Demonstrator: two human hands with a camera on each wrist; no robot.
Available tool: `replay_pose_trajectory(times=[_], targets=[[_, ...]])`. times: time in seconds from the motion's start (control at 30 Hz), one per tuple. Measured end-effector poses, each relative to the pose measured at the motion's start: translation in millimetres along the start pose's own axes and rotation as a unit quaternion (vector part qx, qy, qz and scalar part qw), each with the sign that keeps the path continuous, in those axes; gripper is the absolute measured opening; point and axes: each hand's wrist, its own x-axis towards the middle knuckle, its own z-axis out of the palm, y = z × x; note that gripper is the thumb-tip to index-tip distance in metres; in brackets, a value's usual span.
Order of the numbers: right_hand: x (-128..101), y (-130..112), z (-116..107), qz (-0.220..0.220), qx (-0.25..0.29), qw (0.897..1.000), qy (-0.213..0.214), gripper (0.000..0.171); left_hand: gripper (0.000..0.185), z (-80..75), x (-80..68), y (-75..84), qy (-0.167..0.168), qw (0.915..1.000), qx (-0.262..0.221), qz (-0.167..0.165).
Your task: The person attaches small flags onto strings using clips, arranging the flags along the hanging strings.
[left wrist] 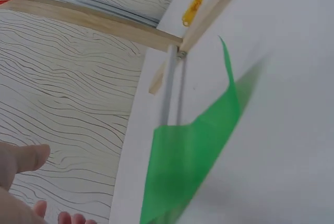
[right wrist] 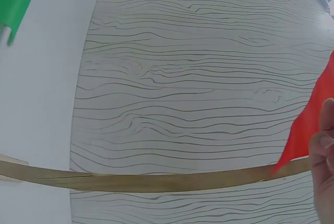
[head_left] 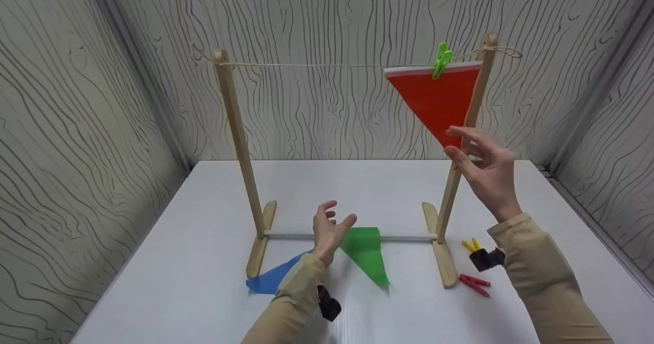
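Nearest the person, the left hand (head_left: pixel 329 226) hovers low over the white table (head_left: pixel 179 282), fingers loosely spread and holding nothing. The green flag (head_left: pixel 367 254) lies flat just to its 3 o'clock, draped across the rack's bottom rail (head_left: pixel 403 238), and the blue flag (head_left: pixel 268 278) lies at the hand's 7 o'clock, partly hidden by the sleeve. A careless sweep of this hand could push the green flag off the rail or knock the light wooden rack (head_left: pixel 240 144), which stands on narrow feet and looks easy to tip.

At 4 o'clock of the rack's right foot lie the red peg (head_left: pixel 475 284) and the yellow peg (head_left: pixel 471 245), the latter close to the right sleeve; a dropping forearm could scatter them.

Farther up, the right hand (head_left: pixel 483 167) is raised, fingers apart and relaxed, its fingertips at the lower point of the red flag (head_left: pixel 434 101) without gripping it. That flag hangs from the string (head_left: pixel 306 65) by one green peg (head_left: pixel 442 60) at 12 o'clock. A tug on its tip could slide it out of the single peg, or pull the slack string and lean the rack.
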Motion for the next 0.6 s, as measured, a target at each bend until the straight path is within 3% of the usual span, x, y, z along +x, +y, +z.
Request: replay_pose_trajectory(times=[0.13, 0.4, 0.6], targets=[[-17, 14, 0, 0.023, 0.0, 1.0, -0.002, 0.037, 0.058, -4.2, -2.1, -13.3, -0.004, 0.9997, 0.022, 0.0], [-51, 37, 0, 0.077, -0.003, 0.997, -0.006, 0.035, 0.061, -6.5, -7.1, -28.5, -0.01, 0.9983, 0.018, -0.055], [-74, 52, -7, 0.117, -0.014, 0.993, -0.008, 0.034, 0.056, -9.9, -7.0, -34.5, -0.014, 0.9978, 0.035, -0.055]])
